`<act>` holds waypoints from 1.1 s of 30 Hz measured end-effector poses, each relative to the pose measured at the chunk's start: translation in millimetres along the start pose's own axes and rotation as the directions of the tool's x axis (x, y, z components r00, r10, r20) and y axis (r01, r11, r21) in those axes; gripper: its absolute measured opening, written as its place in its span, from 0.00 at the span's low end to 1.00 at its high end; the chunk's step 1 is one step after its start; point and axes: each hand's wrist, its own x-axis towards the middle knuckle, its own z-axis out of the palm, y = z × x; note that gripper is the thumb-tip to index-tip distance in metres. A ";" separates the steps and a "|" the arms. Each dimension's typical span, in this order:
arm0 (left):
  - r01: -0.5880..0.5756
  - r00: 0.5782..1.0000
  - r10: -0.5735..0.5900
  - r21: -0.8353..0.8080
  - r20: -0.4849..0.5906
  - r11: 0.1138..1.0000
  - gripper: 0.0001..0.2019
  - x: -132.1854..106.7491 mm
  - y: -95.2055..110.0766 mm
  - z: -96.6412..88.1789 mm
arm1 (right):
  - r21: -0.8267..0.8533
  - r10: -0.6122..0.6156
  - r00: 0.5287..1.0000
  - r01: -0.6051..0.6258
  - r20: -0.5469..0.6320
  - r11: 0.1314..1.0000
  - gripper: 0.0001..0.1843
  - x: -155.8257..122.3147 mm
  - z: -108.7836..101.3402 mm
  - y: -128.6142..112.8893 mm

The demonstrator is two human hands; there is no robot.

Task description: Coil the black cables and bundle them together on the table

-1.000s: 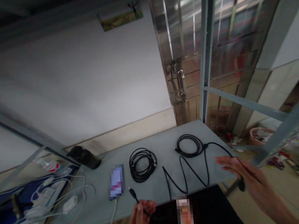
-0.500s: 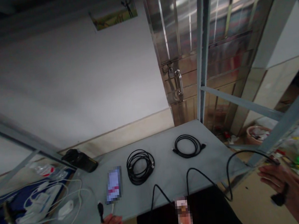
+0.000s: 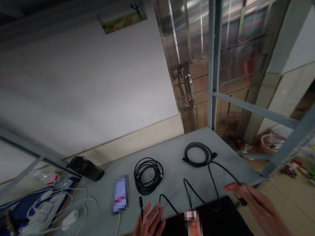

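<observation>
A loose black cable (image 3: 169,203) runs in bends between my two hands, over the dark clothing on my lap and the table's front edge. My left hand (image 3: 150,228) holds it near one end between thumb and fingers, the other fingers partly spread. The black plug (image 3: 141,203) at that end points up. On the right, my right hand (image 3: 252,200) pinches another stretch of the cable at the fingertips; what lies inside the hand is hidden. Two coiled black cables lie beyond on the grey table: a thicker coil (image 3: 137,183) at the middle and a smaller coil (image 3: 187,161) farther right.
A phone (image 3: 120,195) with a white lead lies left of the coils. Farther left are a black object (image 3: 86,169), a white adapter (image 3: 69,220) and tangled white cords. Metal frame posts (image 3: 213,55) rise around the table (image 3: 173,178). A bin (image 3: 272,143) and litter stand on the floor at right.
Both hands have moved inward: the left to the right with the plug, the right to the left. The cable between them now hangs in closer bends, passing in front of the smaller coil.
</observation>
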 end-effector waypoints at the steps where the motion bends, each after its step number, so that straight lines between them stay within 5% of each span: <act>1: 0.037 0.998 -0.036 -0.020 0.042 0.999 0.29 -0.4 -5.1 10.7 | -0.034 -0.024 0.995 0.027 0.093 0.999 0.35 -7.8 13.9 -2.7; 5: 0.161 0.981 -0.149 -0.096 0.121 0.982 0.24 1.7 -20.0 47.3 | -0.045 -0.129 0.900 0.163 0.416 0.986 0.29 -34.1 63.8 -18.8; 8: 0.181 0.971 -0.153 -0.147 0.185 0.972 0.20 2.5 -30.3 70.6 | 0.001 -0.233 0.727 0.304 0.646 0.953 0.28 -37.8 92.8 -22.9; 11: 0.151 0.972 -0.113 -0.181 0.207 0.972 0.19 -4.3 -40.3 95.6 | -0.017 -0.312 0.610 0.472 0.728 0.882 0.30 -32.2 110.5 -13.7; 17: 0.064 0.970 -0.032 -0.126 0.240 0.990 0.20 -24.3 -39.8 135.1 | -0.105 -0.265 0.576 0.529 0.773 0.842 0.12 -31.0 107.2 -5.0; 19: 0.079 0.969 -0.048 -0.122 0.241 0.989 0.23 -24.5 -34.6 138.7 | -0.165 -0.239 0.615 0.526 0.751 0.834 0.07 -33.8 105.9 -6.9; 23: 0.142 0.981 -0.125 -0.113 0.148 0.983 0.33 -17.1 -26.1 138.7 | -0.293 -0.198 0.669 0.546 0.717 0.785 0.21 -34.2 118.7 -9.9; 26: 0.100 0.989 -0.094 -0.042 0.113 0.994 0.42 -7.2 -19.3 137.6 | -0.333 -0.206 0.580 0.684 0.788 0.649 0.14 -21.8 137.1 -17.2; 29: -0.116 0.989 0.095 0.186 0.116 0.976 0.42 16.2 -4.6 129.5 | -0.305 -0.258 0.432 0.857 0.864 0.415 0.07 7.9 162.8 -30.0; 31: -0.341 0.940 0.308 0.410 0.146 0.846 0.38 44.8 11.6 116.0 | -0.285 -0.292 0.358 0.921 0.887 0.264 0.08 36.0 186.8 -38.0; 33: -0.500 0.846 0.503 0.591 0.177 0.633 0.33 82.5 30.4 95.7 | -0.277 -0.359 0.314 0.949 0.879 0.152 0.10 66.3 216.1 -42.1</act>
